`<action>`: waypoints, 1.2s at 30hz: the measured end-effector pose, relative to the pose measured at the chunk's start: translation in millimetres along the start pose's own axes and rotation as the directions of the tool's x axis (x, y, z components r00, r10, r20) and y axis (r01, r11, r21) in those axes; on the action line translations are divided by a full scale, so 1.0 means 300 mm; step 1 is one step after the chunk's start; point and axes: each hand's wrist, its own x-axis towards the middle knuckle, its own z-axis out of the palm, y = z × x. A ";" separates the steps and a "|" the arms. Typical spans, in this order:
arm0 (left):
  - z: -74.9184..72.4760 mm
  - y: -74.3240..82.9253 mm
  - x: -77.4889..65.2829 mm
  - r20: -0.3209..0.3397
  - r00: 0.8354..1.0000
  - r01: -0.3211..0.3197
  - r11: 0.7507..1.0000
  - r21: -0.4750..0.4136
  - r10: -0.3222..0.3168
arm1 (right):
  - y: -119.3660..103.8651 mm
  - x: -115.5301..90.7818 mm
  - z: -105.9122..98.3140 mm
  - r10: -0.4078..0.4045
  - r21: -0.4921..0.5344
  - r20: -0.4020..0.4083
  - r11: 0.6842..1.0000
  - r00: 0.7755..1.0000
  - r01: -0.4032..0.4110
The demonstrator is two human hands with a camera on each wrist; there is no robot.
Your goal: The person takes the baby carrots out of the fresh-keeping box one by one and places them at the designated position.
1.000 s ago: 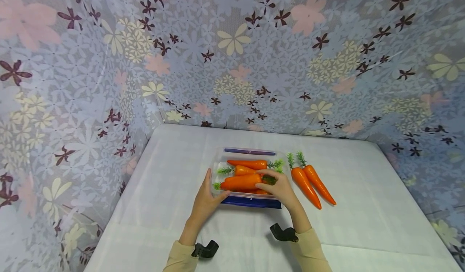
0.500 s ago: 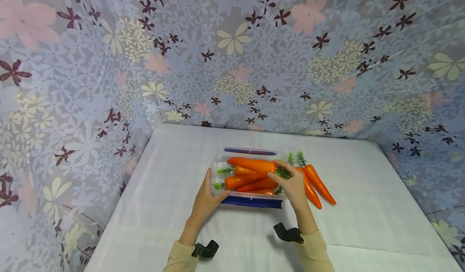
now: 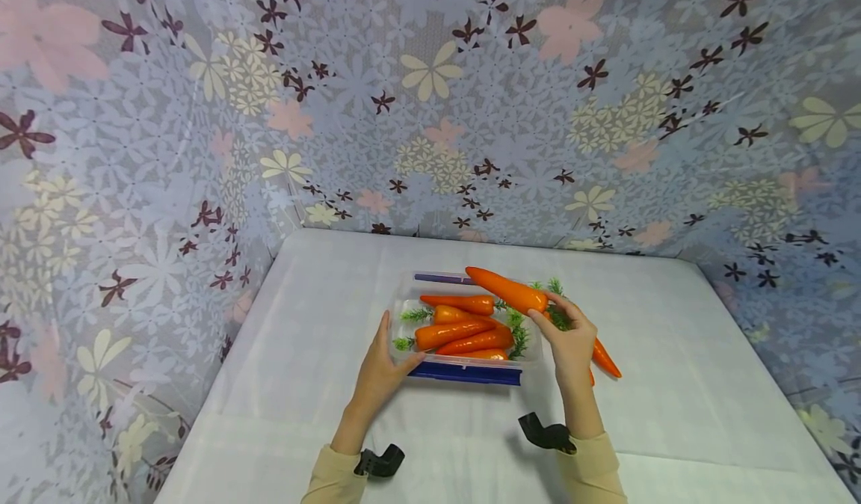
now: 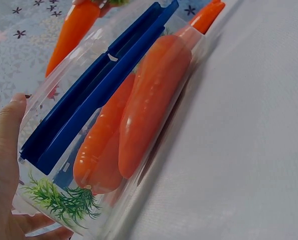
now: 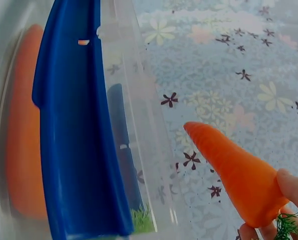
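A clear plastic food container point(image 3: 464, 374) with blue clip latches stands on the table, holding several orange carrots point(image 3: 452, 333) with green tops. My left hand point(image 3: 380, 369) grips its near left corner, thumb at the front rim and fingers along the left side. Above the container's right end, my right hand point(image 3: 572, 339) pinches another carrot point(image 3: 504, 289) near its leafy end. In the right wrist view this carrot point(image 5: 239, 175) points its narrow tip away from the thumb and fingers. Through the container's wall, the left wrist view shows carrots point(image 4: 156, 100) lying inside.
Two more carrots lie on the white-covered table point(image 3: 323, 302) right of the container; my right hand hides most of one, while the tip of the other carrot point(image 3: 608, 360) shows. Flower-patterned fabric point(image 3: 430, 130) rises behind the table and along its sides.
My right hand has lifted a carrot from the near side of the container, up and to the right. The left hand and container have stayed in place.
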 end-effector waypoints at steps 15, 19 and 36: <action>0.002 0.005 -0.003 -0.003 1.000 -0.004 1.000 0.012 0.004 | 0.031 0.015 -0.085 0.043 0.088 -0.243 0.996 0.969 -0.022; -0.001 0.001 -0.002 -0.006 1.000 -0.003 1.000 0.003 0.003 | 0.042 0.010 -0.107 0.060 0.131 -0.294 0.991 0.954 -0.022; 0.001 -0.003 -0.001 0.005 1.000 -0.009 1.000 -0.014 0.009 | 0.135 -0.035 -0.140 0.109 0.090 -0.405 0.993 0.908 -0.080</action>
